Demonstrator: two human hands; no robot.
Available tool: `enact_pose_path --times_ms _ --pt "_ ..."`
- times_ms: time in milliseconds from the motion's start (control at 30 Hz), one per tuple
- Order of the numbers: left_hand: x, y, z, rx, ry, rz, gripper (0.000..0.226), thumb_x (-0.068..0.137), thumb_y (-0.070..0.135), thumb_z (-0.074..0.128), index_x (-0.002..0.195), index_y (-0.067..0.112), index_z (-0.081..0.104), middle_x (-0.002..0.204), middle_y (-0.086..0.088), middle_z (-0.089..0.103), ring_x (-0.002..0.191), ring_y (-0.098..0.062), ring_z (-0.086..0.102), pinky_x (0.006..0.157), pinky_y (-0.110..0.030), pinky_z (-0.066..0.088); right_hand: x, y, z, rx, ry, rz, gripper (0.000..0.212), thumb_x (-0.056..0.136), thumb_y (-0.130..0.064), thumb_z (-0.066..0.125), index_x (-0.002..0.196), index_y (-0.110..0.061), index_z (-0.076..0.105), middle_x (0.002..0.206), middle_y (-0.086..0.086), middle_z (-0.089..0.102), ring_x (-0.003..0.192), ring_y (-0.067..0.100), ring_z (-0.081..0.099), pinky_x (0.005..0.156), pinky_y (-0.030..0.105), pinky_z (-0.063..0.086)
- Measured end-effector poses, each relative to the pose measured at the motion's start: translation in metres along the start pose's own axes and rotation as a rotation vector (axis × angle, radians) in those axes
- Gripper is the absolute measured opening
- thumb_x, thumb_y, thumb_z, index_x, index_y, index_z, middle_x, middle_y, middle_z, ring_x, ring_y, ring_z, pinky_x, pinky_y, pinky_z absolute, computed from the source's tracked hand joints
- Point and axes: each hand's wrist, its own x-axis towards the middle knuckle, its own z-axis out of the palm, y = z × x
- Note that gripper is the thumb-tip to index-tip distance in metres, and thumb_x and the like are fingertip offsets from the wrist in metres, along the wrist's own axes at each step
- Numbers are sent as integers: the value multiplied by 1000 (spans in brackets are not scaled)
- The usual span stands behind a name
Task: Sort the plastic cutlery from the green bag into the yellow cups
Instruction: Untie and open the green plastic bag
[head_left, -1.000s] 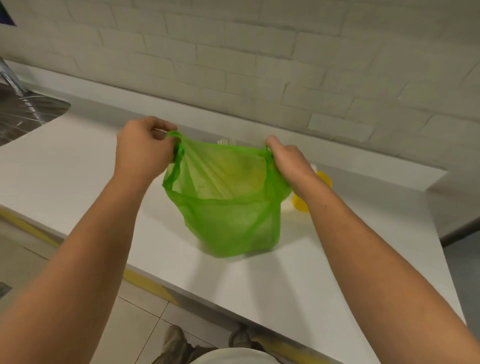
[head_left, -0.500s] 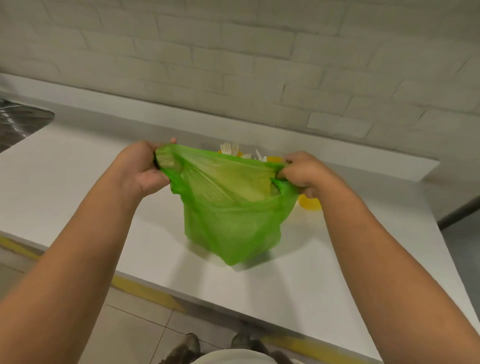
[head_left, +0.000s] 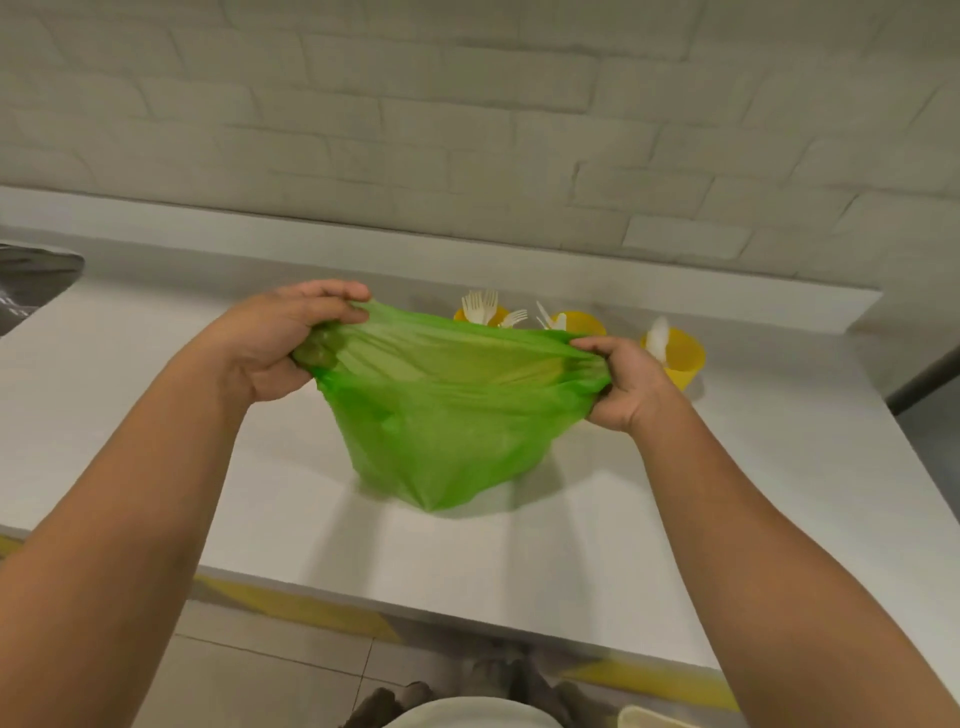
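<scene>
A thin green plastic bag (head_left: 447, 415) hangs over the white counter (head_left: 156, 415), its bottom touching the surface. My left hand (head_left: 280, 338) grips its left rim and my right hand (head_left: 623, 384) grips its right rim, with the top stretched taut between them. Behind the bag stand three yellow cups: the left cup (head_left: 480, 316) holds white forks, the middle cup (head_left: 579, 323) holds white cutlery, and the right cup (head_left: 675, 356) holds a white spoon. The bag's inside is hidden.
A metal sink (head_left: 31, 280) lies at the counter's far left. A tiled wall (head_left: 467, 130) with a low white ledge backs the counter. The counter's right end drops off near the right cup. My shoes show on the tiled floor below the front edge.
Both hands have pulled the bag's rim wider apart and flatter, closing the mouth into a taut line. The view shifted, and all three yellow cups now show behind the bag.
</scene>
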Motion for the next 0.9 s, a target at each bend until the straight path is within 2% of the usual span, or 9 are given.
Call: enact_pose_path --times_ms 133,233,333,467,533,633,733,800,900 --pt "3 -7 -7 -288 -47 -133 26 94 10 64 87 25 84 80 3 75 71 -13 72 69 -26 60 -3 -8 4 -65 -32 -33 40 94 -38 54 76 -13 80 85 9 76 75 27 73 79 35 56" --pt "9 -27 -7 -308 -36 -171 15 88 15 72 100 19 80 93 -1 78 79 -16 76 76 -30 64 -6 -6 17 -386 42 -130 15 92 -33 66 103 -23 71 92 2 71 75 20 68 68 30 56" --pt "10 -46 -8 210 -13 -75 33 75 17 87 107 16 79 101 -9 80 88 -21 76 76 -30 62 0 -3 23 -907 105 -486 56 78 -13 83 119 -34 52 104 -4 59 74 16 57 61 33 49" --pt "19 -51 -13 988 50 143 19 71 37 91 83 25 82 73 0 75 61 -17 70 55 -26 56 -2 -3 38 -1416 -23 -672 28 75 0 76 78 -25 64 68 -15 53 57 6 45 55 26 39" --pt "23 -50 -15 1274 109 196 20 74 44 86 88 31 82 76 6 71 67 -18 68 61 -31 58 2 1 40 -1610 59 -665 27 75 0 74 76 -27 70 69 -11 50 58 11 49 59 28 41" --pt "25 -48 -20 1361 231 295 14 84 40 78 96 34 81 90 4 63 86 -25 62 69 -33 47 6 8 31 -1777 281 -498 26 80 -10 76 104 -19 72 96 2 50 79 26 60 70 31 49" --pt "20 -46 -21 1378 384 498 17 84 33 79 102 33 81 107 -6 55 106 -33 50 83 -43 43 5 20 28 -1841 400 -354 66 75 -31 87 128 -13 52 125 11 43 104 35 61 87 40 54" --pt "14 -41 -16 1322 394 570 19 86 25 76 103 31 81 101 -7 57 99 -36 53 79 -43 46 3 28 33 -1908 468 -334 83 73 -34 89 135 -10 40 129 14 41 107 40 62 81 44 55" --pt "9 -36 -7 1125 296 527 23 91 17 66 106 27 80 89 -5 67 86 -34 63 69 -37 52 1 34 39 -2028 612 -362 65 82 -12 76 137 -12 40 130 16 42 105 40 64 69 40 45"
